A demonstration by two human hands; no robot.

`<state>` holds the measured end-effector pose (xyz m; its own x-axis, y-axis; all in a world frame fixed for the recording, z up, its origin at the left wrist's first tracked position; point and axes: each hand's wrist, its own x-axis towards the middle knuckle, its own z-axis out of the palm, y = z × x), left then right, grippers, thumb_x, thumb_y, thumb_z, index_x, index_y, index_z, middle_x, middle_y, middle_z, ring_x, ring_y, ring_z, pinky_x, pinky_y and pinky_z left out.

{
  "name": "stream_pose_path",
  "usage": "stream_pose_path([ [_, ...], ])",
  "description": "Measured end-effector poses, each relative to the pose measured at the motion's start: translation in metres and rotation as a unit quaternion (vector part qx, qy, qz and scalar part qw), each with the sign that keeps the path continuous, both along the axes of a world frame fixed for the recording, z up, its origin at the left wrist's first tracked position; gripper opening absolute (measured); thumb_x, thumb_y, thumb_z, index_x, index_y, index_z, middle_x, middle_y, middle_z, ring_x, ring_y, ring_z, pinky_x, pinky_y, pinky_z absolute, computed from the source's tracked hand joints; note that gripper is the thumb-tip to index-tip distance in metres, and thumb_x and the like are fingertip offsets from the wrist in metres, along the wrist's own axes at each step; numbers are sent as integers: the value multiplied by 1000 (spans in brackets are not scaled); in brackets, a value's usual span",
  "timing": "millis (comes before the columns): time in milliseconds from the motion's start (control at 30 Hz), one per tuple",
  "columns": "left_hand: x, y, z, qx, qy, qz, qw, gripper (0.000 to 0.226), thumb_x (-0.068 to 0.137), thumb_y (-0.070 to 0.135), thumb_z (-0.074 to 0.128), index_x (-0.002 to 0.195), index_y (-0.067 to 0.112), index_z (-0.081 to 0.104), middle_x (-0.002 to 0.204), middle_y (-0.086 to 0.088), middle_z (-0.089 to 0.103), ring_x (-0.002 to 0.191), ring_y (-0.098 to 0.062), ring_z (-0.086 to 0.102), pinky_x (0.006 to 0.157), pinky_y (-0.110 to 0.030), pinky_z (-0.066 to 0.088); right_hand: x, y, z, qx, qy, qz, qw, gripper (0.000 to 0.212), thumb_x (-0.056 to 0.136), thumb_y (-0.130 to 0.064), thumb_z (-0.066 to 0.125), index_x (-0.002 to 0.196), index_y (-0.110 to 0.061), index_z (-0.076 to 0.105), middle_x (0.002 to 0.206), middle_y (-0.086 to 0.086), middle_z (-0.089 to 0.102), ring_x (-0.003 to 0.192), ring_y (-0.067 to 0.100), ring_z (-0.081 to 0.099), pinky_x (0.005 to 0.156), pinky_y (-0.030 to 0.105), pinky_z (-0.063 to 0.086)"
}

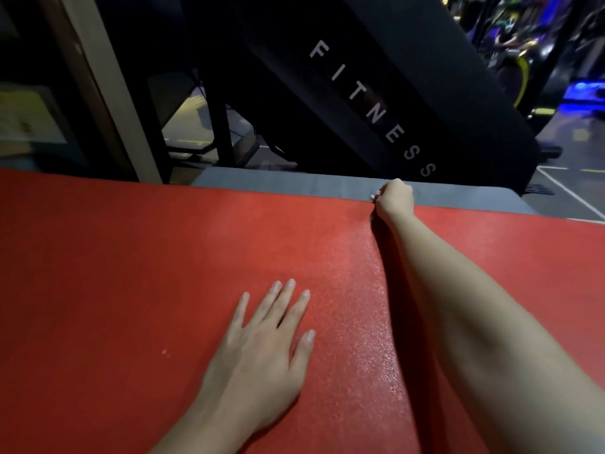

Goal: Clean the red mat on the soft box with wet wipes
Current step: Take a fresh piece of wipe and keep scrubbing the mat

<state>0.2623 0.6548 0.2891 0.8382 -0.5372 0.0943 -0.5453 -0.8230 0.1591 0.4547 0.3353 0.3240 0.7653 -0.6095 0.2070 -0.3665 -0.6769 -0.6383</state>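
Reaching over the red mat [163, 257] lying on the grey soft box [294, 183], right hand [394, 199] clenched at its far edge, contents untellable; left hand [262, 342] pressing flat nearer, fingers straight.

Single view from a wide-angle camera worn on the head; the lens is directed forward and downward, at close range, over the red mat [131, 273], by which the lower half is filled; the left hand [262, 348] is framed at 6 o'clock, the right hand [394, 199] at 1 o'clock; a black lettered panel [376, 109] is seen beyond, at 12 o'clock.
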Motion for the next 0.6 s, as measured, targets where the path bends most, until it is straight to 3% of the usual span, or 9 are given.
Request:
stream_pose_path([
  [100,-1,-1,3,-10,2,0,1000,73,92,60,-5,162,40,1,168,19,-12,150,4,-22,125,-40,-10,-7,-5,6,-25,49,59,997,23,87,-24,70,68,-12,65,78,12,68,86,28,67,71,26,45],
  [200,-1,-1,1,-5,1,1,1000,73,93,59,-5,163,38,1,169,16,-12,151,1,-20,126,-42,-9,-37,-9,30,-30,152,200,968,25,80,-35,79,73,-11,73,64,2,63,61,13,56,52,16,42],
  [267,-1,-2,1,-1,-1,2,1000,76,92,59,-6,163,36,2,169,14,-9,153,-1,-18,127,-44,-8,-48,-9,40,-11,184,256,949,21,76,-33,83,79,-13,77,65,0,64,60,10,53,47,15,39],
  [333,-1,-1,1,6,3,4,1000,76,91,59,-6,163,36,1,169,14,-9,153,-1,-18,127,-43,-7,-43,-6,33,-49,145,214,965,23,73,-36,85,81,-16,77,73,3,70,67,12,61,57,18,45],
  [433,0,0,2,-3,6,4,1000,75,91,60,-6,163,37,2,169,15,-8,152,0,-17,127,-43,-7,-30,4,8,-86,72,107,988,25,77,-40,81,89,-18,76,88,9,73,93,27,67,85,35,53],
  [467,0,-1,2,-5,7,3,1000,76,91,60,-6,163,37,2,170,15,-7,153,0,-17,127,-43,-6,-31,9,4,-86,66,97,989,26,79,-40,79,91,-18,76,91,11,73,97,30,66,88,37,52],
  [533,0,0,2,-5,7,3,1000,76,91,60,-6,163,37,2,170,15,-7,153,0,-16,127,-43,-6,-41,12,4,-85,70,119,987,25,82,-39,77,92,-16,76,90,10,73,92,27,67,80,31,51],
  [600,-1,0,2,-9,8,3,1000,77,91,60,-7,163,36,3,170,14,-7,153,-1,-15,127,-44,-6,-66,15,15,-84,90,188,974,23,81,-39,78,88,-17,76,80,6,72,76,17,64,68,24,44],
])
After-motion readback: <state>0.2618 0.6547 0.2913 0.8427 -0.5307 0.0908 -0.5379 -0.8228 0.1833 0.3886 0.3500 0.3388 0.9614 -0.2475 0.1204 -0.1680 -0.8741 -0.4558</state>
